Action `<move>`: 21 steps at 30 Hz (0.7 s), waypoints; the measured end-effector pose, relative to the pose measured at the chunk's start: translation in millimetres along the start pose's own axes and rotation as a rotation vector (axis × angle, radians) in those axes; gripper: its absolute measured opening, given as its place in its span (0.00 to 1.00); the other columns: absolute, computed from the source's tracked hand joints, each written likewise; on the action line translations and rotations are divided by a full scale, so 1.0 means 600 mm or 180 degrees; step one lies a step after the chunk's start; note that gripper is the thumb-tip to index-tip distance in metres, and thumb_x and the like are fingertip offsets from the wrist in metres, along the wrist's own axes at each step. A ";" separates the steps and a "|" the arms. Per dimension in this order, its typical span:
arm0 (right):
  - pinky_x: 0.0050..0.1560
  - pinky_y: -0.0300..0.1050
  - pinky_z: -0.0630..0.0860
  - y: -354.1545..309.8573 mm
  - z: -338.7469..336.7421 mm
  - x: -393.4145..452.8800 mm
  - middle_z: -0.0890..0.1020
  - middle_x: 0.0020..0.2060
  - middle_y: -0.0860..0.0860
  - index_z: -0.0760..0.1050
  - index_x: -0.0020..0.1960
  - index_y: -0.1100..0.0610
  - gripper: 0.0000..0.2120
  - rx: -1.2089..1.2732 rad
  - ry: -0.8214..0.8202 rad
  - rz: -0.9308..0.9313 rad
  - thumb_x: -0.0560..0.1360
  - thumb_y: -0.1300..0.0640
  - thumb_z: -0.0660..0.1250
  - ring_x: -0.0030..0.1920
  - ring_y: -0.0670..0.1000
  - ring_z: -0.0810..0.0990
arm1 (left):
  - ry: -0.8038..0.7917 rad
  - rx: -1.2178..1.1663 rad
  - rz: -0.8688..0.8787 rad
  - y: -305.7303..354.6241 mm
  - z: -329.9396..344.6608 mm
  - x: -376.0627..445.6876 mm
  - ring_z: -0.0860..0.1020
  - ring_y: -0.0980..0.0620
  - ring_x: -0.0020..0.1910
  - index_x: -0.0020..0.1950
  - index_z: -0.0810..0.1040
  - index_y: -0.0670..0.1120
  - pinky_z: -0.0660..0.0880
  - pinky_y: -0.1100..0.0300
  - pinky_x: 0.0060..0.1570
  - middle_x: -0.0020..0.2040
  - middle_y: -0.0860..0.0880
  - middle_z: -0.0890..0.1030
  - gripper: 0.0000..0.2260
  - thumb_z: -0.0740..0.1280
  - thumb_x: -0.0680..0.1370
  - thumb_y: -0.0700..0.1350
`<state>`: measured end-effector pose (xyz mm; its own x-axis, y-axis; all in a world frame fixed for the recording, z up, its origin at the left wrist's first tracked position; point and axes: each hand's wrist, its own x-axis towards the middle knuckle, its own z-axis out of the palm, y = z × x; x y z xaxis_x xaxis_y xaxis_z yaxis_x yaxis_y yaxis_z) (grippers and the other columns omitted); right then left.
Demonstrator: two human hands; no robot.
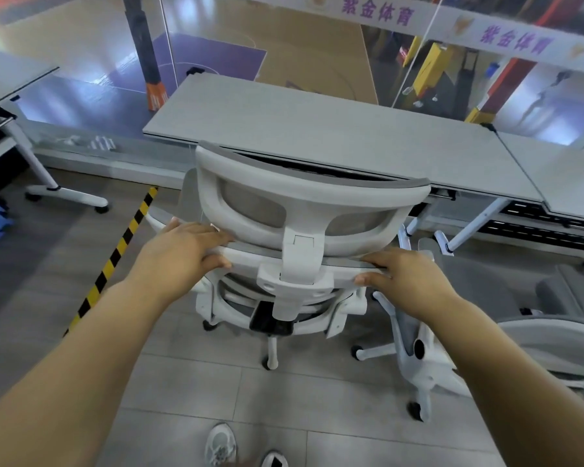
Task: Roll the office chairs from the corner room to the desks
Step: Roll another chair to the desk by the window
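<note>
A white office chair with a grey mesh headrest stands with its back toward me, tucked up against the front edge of a grey desk. My left hand grips the top rail of the chair's backrest on the left, fingers over the top and thumb underneath. My right hand grips the same rail on the right, thumb under it. The chair's castors rest on the tiled floor.
A second white and grey chair stands close on the right, its base legs near my chair's base. Another desk stands at left, and a desk adjoins at right. Yellow-black tape runs across the floor. A glass wall stands behind the desks.
</note>
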<state>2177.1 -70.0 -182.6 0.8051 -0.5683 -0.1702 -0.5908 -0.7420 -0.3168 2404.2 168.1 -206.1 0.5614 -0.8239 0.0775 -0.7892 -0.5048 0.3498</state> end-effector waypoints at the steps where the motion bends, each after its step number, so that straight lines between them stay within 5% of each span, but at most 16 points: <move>1: 0.51 0.44 0.70 0.003 -0.001 -0.006 0.78 0.57 0.48 0.77 0.61 0.46 0.18 -0.0001 0.0008 0.0012 0.73 0.42 0.67 0.57 0.51 0.75 | -0.0021 0.0020 0.0005 0.005 0.001 -0.003 0.71 0.54 0.65 0.64 0.75 0.55 0.52 0.49 0.73 0.63 0.55 0.77 0.16 0.66 0.76 0.52; 21: 0.54 0.47 0.72 0.019 -0.005 -0.115 0.79 0.56 0.48 0.77 0.60 0.47 0.17 0.0075 -0.0041 0.0058 0.73 0.44 0.68 0.56 0.51 0.75 | 0.0099 -0.0067 0.0069 0.071 0.013 -0.097 0.73 0.53 0.63 0.63 0.77 0.53 0.56 0.51 0.71 0.61 0.55 0.79 0.15 0.66 0.76 0.51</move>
<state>2114.9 -40.4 -171.6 0.7948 -0.5770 -0.1880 -0.6041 -0.7229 -0.3353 2336.1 192.8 -203.0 0.5520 -0.8260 0.1142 -0.7960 -0.4812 0.3672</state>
